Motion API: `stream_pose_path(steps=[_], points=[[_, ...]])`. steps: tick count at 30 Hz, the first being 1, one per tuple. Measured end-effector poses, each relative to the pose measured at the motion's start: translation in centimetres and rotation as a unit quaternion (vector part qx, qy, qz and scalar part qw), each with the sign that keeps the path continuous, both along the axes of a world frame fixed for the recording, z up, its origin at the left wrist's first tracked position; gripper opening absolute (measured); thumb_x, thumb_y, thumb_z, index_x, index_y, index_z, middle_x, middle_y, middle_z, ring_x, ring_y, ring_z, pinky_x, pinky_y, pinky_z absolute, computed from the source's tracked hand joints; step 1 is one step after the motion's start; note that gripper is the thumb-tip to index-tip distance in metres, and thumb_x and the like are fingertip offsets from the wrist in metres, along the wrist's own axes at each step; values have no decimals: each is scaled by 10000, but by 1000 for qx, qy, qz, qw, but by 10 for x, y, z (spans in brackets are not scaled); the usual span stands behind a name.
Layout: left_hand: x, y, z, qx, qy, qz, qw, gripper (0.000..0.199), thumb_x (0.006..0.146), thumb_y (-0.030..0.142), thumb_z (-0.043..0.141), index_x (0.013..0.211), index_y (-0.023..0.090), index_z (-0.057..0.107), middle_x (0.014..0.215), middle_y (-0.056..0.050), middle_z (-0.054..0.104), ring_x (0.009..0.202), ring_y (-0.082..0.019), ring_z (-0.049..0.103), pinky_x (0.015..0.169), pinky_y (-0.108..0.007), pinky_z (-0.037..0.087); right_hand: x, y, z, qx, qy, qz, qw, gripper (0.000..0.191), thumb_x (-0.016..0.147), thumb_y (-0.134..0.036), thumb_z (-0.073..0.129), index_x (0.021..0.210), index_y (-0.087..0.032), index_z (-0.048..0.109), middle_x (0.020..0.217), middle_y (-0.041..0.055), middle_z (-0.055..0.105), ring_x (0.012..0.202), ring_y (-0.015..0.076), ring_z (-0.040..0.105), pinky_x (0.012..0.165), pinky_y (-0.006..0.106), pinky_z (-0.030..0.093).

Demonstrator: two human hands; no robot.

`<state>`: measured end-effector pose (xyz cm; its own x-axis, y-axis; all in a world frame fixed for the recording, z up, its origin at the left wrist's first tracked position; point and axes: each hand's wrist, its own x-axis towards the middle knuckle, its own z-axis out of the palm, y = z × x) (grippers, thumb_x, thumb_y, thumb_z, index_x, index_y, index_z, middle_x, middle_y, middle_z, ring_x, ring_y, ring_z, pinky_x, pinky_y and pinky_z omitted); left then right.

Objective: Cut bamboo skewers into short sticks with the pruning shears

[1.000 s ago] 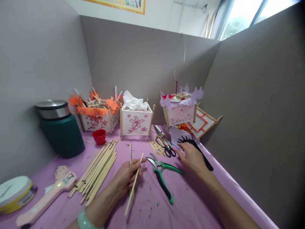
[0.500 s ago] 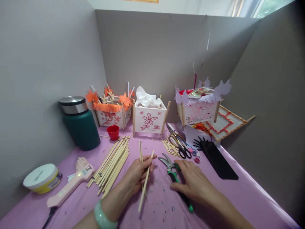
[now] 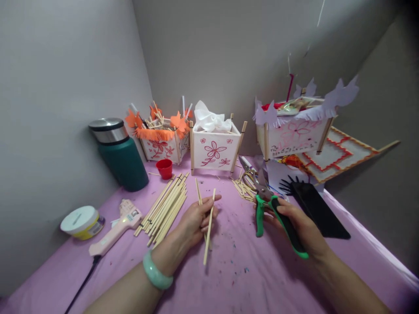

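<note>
My left hand [image 3: 196,220], with a pale green bangle [image 3: 156,271] on its wrist, grips two thin wooden sticks [image 3: 208,231] that cross at the fingers. My right hand [image 3: 296,224] is closed round one handle of the green-and-black pruning shears [image 3: 288,233]. Their blades [image 3: 262,185] point away from me and up, and the other green handle [image 3: 259,216] hangs apart from it. A pile of longer wooden sticks [image 3: 166,209] lies to the left of my left hand. Short cut pieces [image 3: 241,189] are scattered beyond the shears, beside scissors [image 3: 248,176].
A pink glue gun [image 3: 114,233], a white-lidded tub [image 3: 80,222] and a green bottle [image 3: 122,161] stand on the left. Behind are a red cup [image 3: 164,169] and decorated boxes [image 3: 214,152]. A black case [image 3: 319,211] lies on the right of the pink cloth [image 3: 235,279].
My right hand has taken the shears off the cloth and lifted them to the right. My left hand still holds the two sticks. The view has tilted down.
</note>
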<state>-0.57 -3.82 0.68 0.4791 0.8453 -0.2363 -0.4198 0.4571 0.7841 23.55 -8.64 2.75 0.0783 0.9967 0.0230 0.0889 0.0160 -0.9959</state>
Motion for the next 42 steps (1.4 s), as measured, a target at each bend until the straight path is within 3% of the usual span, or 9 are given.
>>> stream_pose_path(steps=[5, 10, 14, 20, 24, 26, 29, 33, 42], points=[[0, 1, 0, -25, 17, 36, 999, 289, 926, 236, 528, 1172, 91, 571, 550, 63, 474, 358, -26, 175, 342, -178, 95, -3, 7, -7, 7, -79, 21, 997, 552, 817, -321, 322, 1300, -144, 522, 1140, 140, 659, 1071, 291, 628, 854, 405, 549], [0, 2, 1, -28, 21, 46, 998, 255, 918, 207, 529, 1142, 88, 551, 555, 67, 471, 351, -24, 185, 338, -173, 113, -1, 12, -6, -12, 4, 6, 1000, 444, 768, -316, 481, 1174, -170, 584, 1135, 124, 653, 1039, 288, 617, 825, 389, 556], [1, 3, 0, -29, 25, 47, 998, 234, 919, 208, 528, 1123, 96, 547, 550, 71, 466, 355, -28, 184, 336, -174, 116, -3, 11, -2, -27, 27, 39, 999, 374, 770, -298, 550, 1125, -193, 608, 1170, 92, 657, 1100, 275, 598, 940, 416, 500], [-1, 2, 1, -20, 12, 29, 999, 278, 928, 205, 512, 1194, 127, 538, 556, 69, 481, 361, -30, 160, 346, -168, 106, -2, 1, -6, -72, 37, 84, 993, 444, 683, -238, 593, 1123, -192, 619, 1197, 97, 654, 1120, 285, 604, 991, 446, 466], [-2, -1, 2, 7, 16, 11, 1000, 334, 913, 229, 540, 1232, 131, 551, 565, 65, 489, 363, -27, 155, 347, -169, 106, -5, -4, -1, -32, -66, 79, 994, 479, 711, -297, 556, 1169, -161, 597, 1143, 124, 659, 1072, 308, 617, 927, 473, 493], [-1, -2, 2, 27, 24, -1, 999, 365, 890, 260, 580, 1233, 137, 567, 563, 70, 484, 362, -25, 152, 342, -174, 96, -11, -5, 3, 37, -195, 52, 979, 559, 697, -303, 562, 1237, -157, 565, 1164, 132, 647, 1097, 326, 598, 952, 495, 466], [0, -4, 2, 51, 36, -20, 998, 438, 852, 309, 635, 1256, 154, 568, 555, 74, 495, 354, -22, 145, 339, -180, 77, -23, -4, 2, 143, -378, -8, 915, 644, 687, -266, 563, 1320, -156, 508, 1269, 150, 592, 1184, 340, 538, 1001, 501, 422], [3, -7, 1, 50, 64, -25, 996, 557, 828, 355, 660, 1333, 171, 515, 548, 74, 523, 342, -22, 156, 340, -184, 65, -37, -3, -17, 190, -501, -21, 844, 641, 692, -220, 563, 1318, -102, 489, 1247, 193, 580, 1158, 346, 524, 977, 511, 433], [6, -9, -3, 31, 61, -46, 997, 409, 820, 366, 675, 1163, 167, 575, 525, 75, 526, 333, -19, 150, 337, -197, 50, -48, -4, -41, 197, -545, -17, 815, 653, 687, -197, 577, 1317, -66, 470, 1208, 204, 565, 1101, 341, 500, 930, 515, 438]])
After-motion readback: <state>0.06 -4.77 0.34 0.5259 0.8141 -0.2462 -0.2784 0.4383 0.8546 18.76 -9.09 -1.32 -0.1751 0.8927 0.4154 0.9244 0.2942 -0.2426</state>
